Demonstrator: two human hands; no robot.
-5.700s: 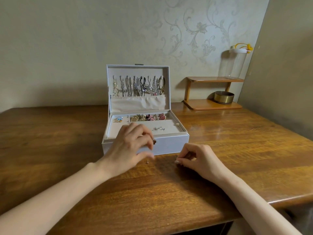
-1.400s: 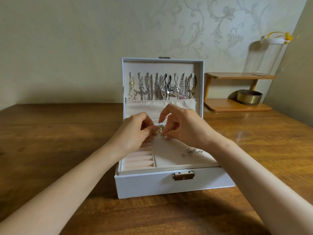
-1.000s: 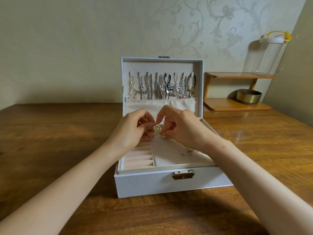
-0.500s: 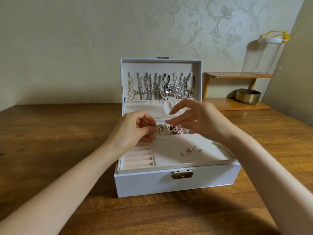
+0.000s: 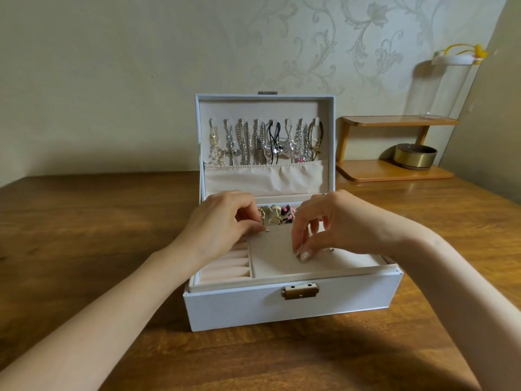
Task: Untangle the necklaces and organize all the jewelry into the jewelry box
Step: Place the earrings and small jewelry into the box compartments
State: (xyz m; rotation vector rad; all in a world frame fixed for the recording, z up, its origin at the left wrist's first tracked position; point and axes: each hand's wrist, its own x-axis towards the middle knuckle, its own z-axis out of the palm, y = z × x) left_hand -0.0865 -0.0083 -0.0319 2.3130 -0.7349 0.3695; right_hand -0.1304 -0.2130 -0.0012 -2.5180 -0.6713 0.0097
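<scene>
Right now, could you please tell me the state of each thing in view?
jewelry box, open, lid upright.
latch, unfastened.
necklaces, hung on the lid's hooks.
left hand, pinches a small stud.
right hand, pinches an earring.
glass jar, lidded.

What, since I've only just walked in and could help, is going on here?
A person is filling the open jewelry box on the wooden table. The right hand pinches a small earring against the perforated pad; the left hand is curled at the pad's back edge, its grip unclear. Necklaces already hang in the lid.
</scene>
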